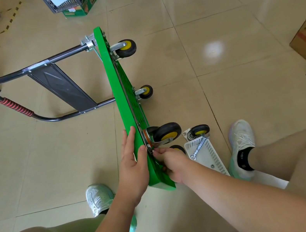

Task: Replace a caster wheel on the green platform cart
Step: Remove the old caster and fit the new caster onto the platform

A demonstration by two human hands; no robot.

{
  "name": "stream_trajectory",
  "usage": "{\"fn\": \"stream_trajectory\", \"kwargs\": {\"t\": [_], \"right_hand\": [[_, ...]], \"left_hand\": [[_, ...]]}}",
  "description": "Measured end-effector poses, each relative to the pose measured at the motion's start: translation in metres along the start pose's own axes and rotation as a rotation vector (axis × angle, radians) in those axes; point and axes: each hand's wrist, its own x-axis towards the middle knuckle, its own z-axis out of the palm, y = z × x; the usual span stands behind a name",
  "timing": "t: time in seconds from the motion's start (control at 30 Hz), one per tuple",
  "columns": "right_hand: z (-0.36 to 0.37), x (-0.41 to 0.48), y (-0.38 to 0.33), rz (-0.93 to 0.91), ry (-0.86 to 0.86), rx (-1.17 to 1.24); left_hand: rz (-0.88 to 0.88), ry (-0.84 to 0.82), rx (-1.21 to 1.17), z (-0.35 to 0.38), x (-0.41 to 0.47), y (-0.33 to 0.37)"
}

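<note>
hands (133, 160) steadying green cart (123, 92) on edge, yellow-hubbed caster wheel (166, 134)

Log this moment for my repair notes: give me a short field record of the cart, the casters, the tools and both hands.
cart: green platform cart tipped on its side on the tiled floor, handle folded out to the left
mounted casters: three clearly visible, a fourth partly hidden behind the right hand
loose caster: spare caster on the floor beside the white basket
tool: wrench lying across the basket
left hand: flat against the deck edge, steadying it
right hand: fingertips at the near caster's mounting plate
</note>
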Motion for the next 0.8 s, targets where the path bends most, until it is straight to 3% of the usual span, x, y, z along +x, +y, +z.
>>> {"fn": "stream_trajectory", "kwargs": {"t": [0.33, 0.53, 0.8], "right_hand": [[-0.017, -0.005, 0.001, -0.026, 0.057, -0.105], [-0.11, 0.017, 0.013, -0.059, 0.489, -0.372], [-0.191, 0.057, 0.042, 0.061, 0.631, -0.564]], "left_hand": [[-0.003, 0.002, 0.005, 0.002, 0.001, 0.0], [0.008, -0.004, 0.008, 0.003, 0.0, -0.006], [0.052, 0.016, -0.007, 0.001, 0.003, -0.01]]}}
